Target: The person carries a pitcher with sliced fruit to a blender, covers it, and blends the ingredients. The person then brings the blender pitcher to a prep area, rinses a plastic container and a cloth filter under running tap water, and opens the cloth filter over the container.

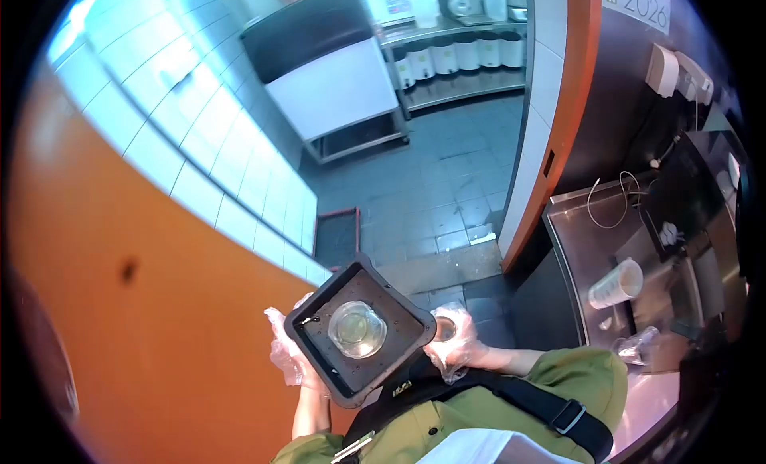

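Note:
A black square tray (396,298) with raised sides is held in front of my body, tilted so its inside faces me. On its floor sits a clear round container (357,330), and droplets dot the surface around it. My left hand (289,356), in a clear plastic glove, grips the tray's left side; its fingers are partly hidden behind it. My right hand (456,346), also gloved, is closed around a small round cup (444,328) right beside the tray's right corner. Whether that hand also touches the tray I cannot tell.
An orange door or wall (159,304) stands close on my left. Ahead, a tiled floor (447,169) leads through an orange-framed doorway to a white bin-like unit (335,89) and shelves of canisters (447,55). At right, a steel counter (570,225) bears a plastic cup (616,284).

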Demonstrator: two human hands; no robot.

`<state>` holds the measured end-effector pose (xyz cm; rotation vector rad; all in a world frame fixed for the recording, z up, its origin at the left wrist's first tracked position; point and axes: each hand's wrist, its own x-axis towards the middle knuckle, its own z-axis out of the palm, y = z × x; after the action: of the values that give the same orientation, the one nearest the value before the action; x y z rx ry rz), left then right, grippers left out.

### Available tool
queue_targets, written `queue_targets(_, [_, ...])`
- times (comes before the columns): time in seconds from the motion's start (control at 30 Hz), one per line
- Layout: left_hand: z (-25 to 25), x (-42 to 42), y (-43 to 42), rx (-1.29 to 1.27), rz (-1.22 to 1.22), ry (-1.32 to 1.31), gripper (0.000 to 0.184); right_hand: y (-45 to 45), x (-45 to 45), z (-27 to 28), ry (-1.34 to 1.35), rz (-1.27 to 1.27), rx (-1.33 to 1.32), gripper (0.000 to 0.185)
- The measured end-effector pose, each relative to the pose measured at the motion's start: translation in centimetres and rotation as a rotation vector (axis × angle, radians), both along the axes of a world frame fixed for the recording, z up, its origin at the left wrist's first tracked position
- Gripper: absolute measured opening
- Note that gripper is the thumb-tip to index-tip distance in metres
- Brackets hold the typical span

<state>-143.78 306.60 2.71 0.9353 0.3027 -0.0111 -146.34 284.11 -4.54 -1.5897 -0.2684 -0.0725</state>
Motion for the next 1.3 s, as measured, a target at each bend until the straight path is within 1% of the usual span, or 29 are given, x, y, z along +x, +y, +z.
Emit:
queue_targets(0.07, [-0.6,6.9,-0.4,-0.019,-0.111,0.003,0.06,0.4,4.4,0.4,0.014,-0.17,0.08,0.023])
queue_targets(0.17, [-0.2,19.1,-3.3,-0.055,-0.301,0.027,0.06,-1.0,12.1,-0.4,0.074,-0.33,0.066,0.023])
queue_targets(0.3, [0.0,35.1,-10.5,-0.038,-0.516,0.001,0.061,-5.1,21.5,-3.6,0.111,-0.616,0.014,0.026])
queue_targets(0.4, [-0.4,45.7,-17.3,-0.049,-0.618,-0.016,0.061,-9.2,30.7,-0.8,-0.136,-0.86,-0.132,0.024])
queue_targets(0.43, [0.1,49.2,-19.6,-0.039,-0.638,-0.027,0.061,-11.5,34.3,1.4,-0.251,-0.907,-0.291,0.02])
queue_targets(0.47, [0.7,52.2,-21.6,-0.004,-0.646,-0.045,0.062,-14.3,38.1,2.2,-0.25,-0.878,-0.293,0.02])
queue_targets(0.53, [0.8,57.7,-24.8,-0.001,-0.688,-0.029,0.062,-17.3,42.0,3.1,-0.183,-0.835,-0.249,0.019])
queue_targets(0.57, [1.0,60.9,-26.8,-0.019,-0.716,-0.02,0.062,-18.9,45.2,4.4,-0.312,-0.931,-0.33,0.019])
queue_targets(0.6, [1.3,63.7,-28.6,-0.032,-0.736,-0.006,0.061,-20.7,48.2,4.9,-0.326,-0.945,-0.31,0.02])
queue_targets(0.67, [1.4,69.8,-32.7,-0.07,-0.764,0.002,0.061,-24.2,54.4,3.2,-0.291,-0.951,-0.163,0.02])
queue_targets(0.7, [1.1,72.9,-34.8,-0.085,-0.776,0.003,0.061,-26.1,57.5,2.6,-0.242,-0.979,-0.202,0.021])
queue_targets(0.73, [0.6,75.9,-37.0,-0.106,-0.783,0.005,0.061,-28.4,60.5,1.9,-0.219,-0.952,-0.189,0.02])
queue_targets(0.77, [0.2,78.7,-38.8,-0.122,-0.8,0.006,0.061,-29.8,63.1,1.7,-0.253,-0.988,-0.196,0.02])
queue_targets(0.8, [-0.1,81.8,-41.5,-0.142,-0.821,0.008,0.061,-32.0,66.0,1.4,-0.283,-1.027,-0.199,0.02])
queue_targets(0.87, [-0.1,87.9,-47.4,-0.164,-0.879,0.004,0.061,-36.3,71.3,0.3,-0.257,-1.093,-0.015,0.02])
queue_targets(0.9, [0.0,90.5,-50.8,-0.187,-0.924,0.01,0.061,-39.1,73.0,0.6,-0.147,-1.083,-0.21,0.022])
queue_targets(0.93, [0.2,93.0,-54.2,-0.216,-0.977,0.023,0.061,-41.6,74.5,-0.5,-0.157,-1.116,-0.415,0.026])
queue_targets(1.0, [0.9,97.4,-62.5,-0.25,-1.11,0.048,0.061,-45.9,78.1,-1.1,-0.409,-1.489,-0.545,0.036])
queue_targets(1.03, [-0.2,100.1,-67.2,-0.189,-1.148,0.031,0.057,-48.7,78.9,-1.7,-0.172,-1.454,-0.593,0.036])
queue_targets(1.07, [2.0,100.4,-71.7,-0.087,-1.205,0.04,0.054,-51.1,80.1,1.1,-0.033,-1.498,-0.376,0.031])
queue_targets(1.13, [0.0,103.2,-80.4,-0.059,-1.359,-0.015,0.051,-56.3,82.7,1.4,-0.152,-1.708,-0.136,0.025])
queue_targets(1.17, [-1.6,104.3,-85.1,-0.161,-1.394,0.015,0.051,-59.2,83.9,1.6,-0.176,-1.819,-0.089,0.025])
queue_targets(1.2, [-2.6,105.0,-88.9,-0.21,-1.441,0.083,0.052,-62.5,84.7,0.9,-0.209,-1.862,-0.12,0.027])
queue_targets(1.27, [0.2,104.1,-95.7,-0.315,-1.512,0.206,0.055,-69.2,85.3,0.1,-0.292,-1.921,-0.184,0.03])
queue_targets(1.3, [-1.8,105.5,-100.5,-0.277,-1.474,0.136,0.054,-73.3,85.2,0.5,-0.184,-1.814,-0.461,0.038])
